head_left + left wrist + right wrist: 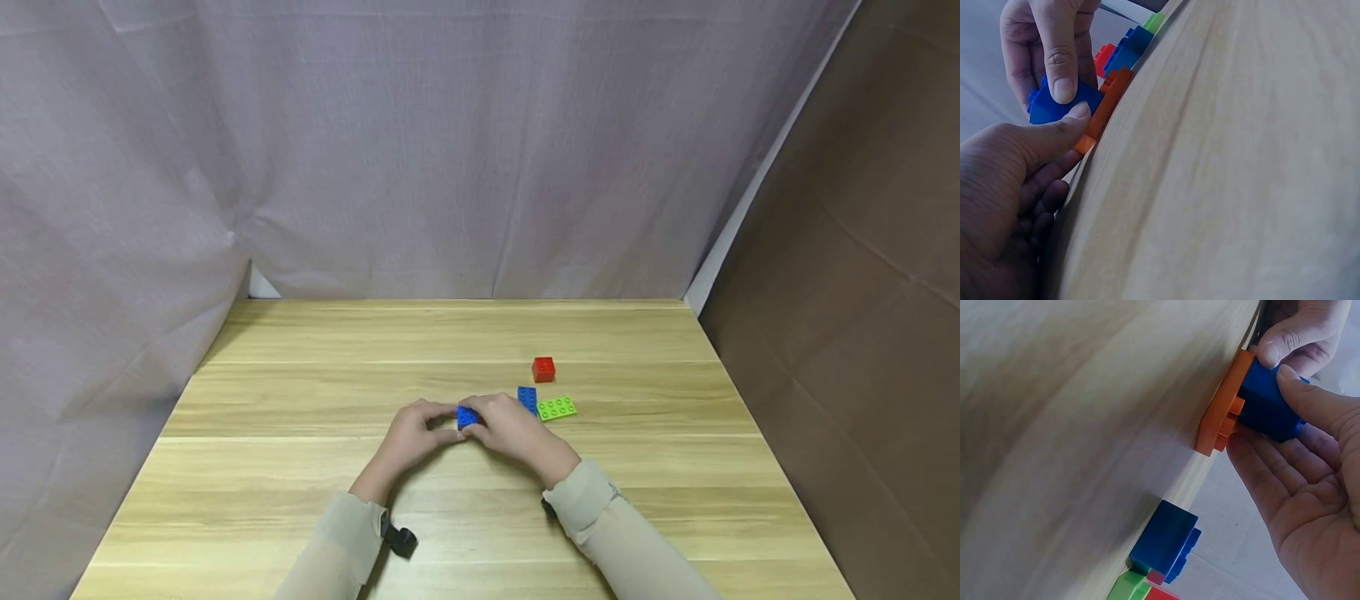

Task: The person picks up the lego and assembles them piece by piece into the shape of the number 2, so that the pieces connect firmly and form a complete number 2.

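Note:
A blue brick (467,417) sits over one end of a flat orange brick (1216,419), whose other studs show bare beside it. The orange brick lies low at the wooden tabletop. My right hand (512,427) pinches the blue brick between thumb and fingers, its thumb (1063,75) flat on the near side. From the left, my left hand (411,435) grips the same blue brick near its lower edge, thumb (1063,128) close to the orange brick. Its index fingertip is at the far side in the head view.
Just right of my right hand, a second blue brick (527,398) stands against a flat light-green brick (557,407). Behind them is a red brick (543,369). Grey cloth (450,167) hangs at the table's back edge, and a brown panel (847,292) rises on the right.

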`<state>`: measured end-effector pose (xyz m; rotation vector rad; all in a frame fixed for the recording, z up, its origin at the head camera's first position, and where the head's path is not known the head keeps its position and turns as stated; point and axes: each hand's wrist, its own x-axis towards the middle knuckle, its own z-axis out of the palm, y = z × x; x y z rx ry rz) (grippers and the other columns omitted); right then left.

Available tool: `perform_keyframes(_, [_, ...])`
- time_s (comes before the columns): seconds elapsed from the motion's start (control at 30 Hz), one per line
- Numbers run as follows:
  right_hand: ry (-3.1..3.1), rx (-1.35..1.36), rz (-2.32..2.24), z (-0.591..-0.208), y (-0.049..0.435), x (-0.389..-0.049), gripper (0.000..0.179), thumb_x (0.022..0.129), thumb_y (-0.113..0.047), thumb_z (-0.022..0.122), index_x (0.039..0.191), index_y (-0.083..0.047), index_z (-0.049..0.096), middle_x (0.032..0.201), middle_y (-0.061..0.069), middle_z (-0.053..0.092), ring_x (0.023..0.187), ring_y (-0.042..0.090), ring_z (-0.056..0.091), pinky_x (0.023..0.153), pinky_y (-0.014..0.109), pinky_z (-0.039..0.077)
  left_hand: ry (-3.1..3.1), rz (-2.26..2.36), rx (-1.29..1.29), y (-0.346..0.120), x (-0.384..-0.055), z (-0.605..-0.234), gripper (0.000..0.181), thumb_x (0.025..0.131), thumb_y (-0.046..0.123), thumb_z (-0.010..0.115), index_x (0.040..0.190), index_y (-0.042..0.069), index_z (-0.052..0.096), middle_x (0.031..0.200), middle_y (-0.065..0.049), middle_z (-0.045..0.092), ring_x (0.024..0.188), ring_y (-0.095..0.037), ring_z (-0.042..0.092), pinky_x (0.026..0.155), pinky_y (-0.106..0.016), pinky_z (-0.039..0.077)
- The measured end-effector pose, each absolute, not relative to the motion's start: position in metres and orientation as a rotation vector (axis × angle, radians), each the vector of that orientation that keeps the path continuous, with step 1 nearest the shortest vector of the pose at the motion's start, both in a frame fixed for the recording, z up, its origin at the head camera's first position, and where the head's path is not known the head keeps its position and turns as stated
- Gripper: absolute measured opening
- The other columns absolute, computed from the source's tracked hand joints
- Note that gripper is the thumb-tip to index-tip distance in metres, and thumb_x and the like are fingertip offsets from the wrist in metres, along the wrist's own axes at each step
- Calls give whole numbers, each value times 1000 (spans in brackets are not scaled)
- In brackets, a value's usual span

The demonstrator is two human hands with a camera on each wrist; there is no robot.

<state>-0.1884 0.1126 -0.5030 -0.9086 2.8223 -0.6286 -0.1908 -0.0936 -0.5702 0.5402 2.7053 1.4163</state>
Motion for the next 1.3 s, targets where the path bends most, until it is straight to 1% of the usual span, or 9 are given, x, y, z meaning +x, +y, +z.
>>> perform_keyframes(0.03, [2823, -909, -627, -503, 113, -188, 43, 95, -29, 72, 132, -8, 65, 127, 7, 68, 118, 24, 64, 100, 39, 52, 2707, 1413, 543, -94, -191, -570, 41, 81, 41, 84, 118, 24, 76, 117, 14, 71, 109, -9, 64, 112, -42, 40])
perform_keyframes(0.13, [2830, -909, -629, -504, 113, -190, 43, 96, -30, 71, 132, -8, 65, 127, 7, 69, 117, 23, 64, 100, 39, 53, 2710, 1414, 547, -94, -192, -570, 42, 81, 41, 84, 119, 25, 75, 116, 15, 71, 108, -9, 64, 112, -41, 39])
perform_keyframes(0.17, [2834, -907, -633, -504, 113, -190, 43, 96, -30, 71, 132, -8, 65, 127, 7, 69, 117, 23, 64, 99, 39, 53, 2709, 1418, 552, -94, -193, -569, 42, 81, 41, 84, 119, 25, 75, 117, 15, 71, 109, -8, 64, 114, -41, 37])
perform_keyframes(0.3, [2828, -904, -643, -506, 111, -190, 42, 96, -31, 71, 131, -9, 65, 126, 7, 69, 116, 23, 65, 99, 39, 53, 2686, 1445, 536, -96, -190, -570, 42, 81, 44, 83, 119, 26, 75, 116, 16, 71, 105, -8, 63, 103, -41, 46])
perform_keyframes(0.4, [2810, -909, -638, -509, 110, -187, 43, 96, -32, 70, 132, -9, 65, 126, 6, 69, 115, 22, 65, 98, 38, 54, 2663, 1465, 524, -97, -185, -573, 42, 81, 45, 83, 118, 27, 76, 115, 17, 71, 103, -8, 63, 97, -42, 49])
perform_keyframes(0.5, [2803, -919, -636, -511, 110, -185, 43, 96, -32, 70, 132, -8, 65, 126, 6, 69, 115, 22, 65, 98, 38, 54, 2662, 1468, 522, -98, -182, -575, 42, 81, 45, 83, 118, 27, 76, 115, 17, 71, 102, -9, 63, 96, -42, 50])
perform_keyframes(0.63, [2818, -943, -644, -510, 112, -186, 44, 97, -31, 70, 133, -7, 64, 128, 7, 68, 118, 23, 64, 99, 38, 53, 2687, 1451, 531, -97, -185, -574, 43, 81, 45, 83, 119, 27, 75, 114, 17, 71, 103, -8, 62, 96, -39, 50])
perform_keyframes(1.0, [2800, -983, -685, -511, 117, -192, 47, 96, -30, 71, 136, -7, 62, 131, 5, 67, 122, 21, 62, 102, 38, 51, 2708, 1428, 542, -96, -193, -575, 44, 80, 44, 84, 119, 25, 75, 113, 17, 71, 101, -7, 62, 94, -39, 51])
perform_keyframes(1.3, [2810, -1049, -731, -516, 120, -192, 52, 95, -34, 72, 136, -5, 62, 131, 5, 66, 122, 20, 61, 102, 36, 51, 2704, 1447, 554, -95, -191, -577, 47, 80, 52, 81, 119, 28, 75, 113, 19, 71, 102, -6, 62, 95, -39, 51])
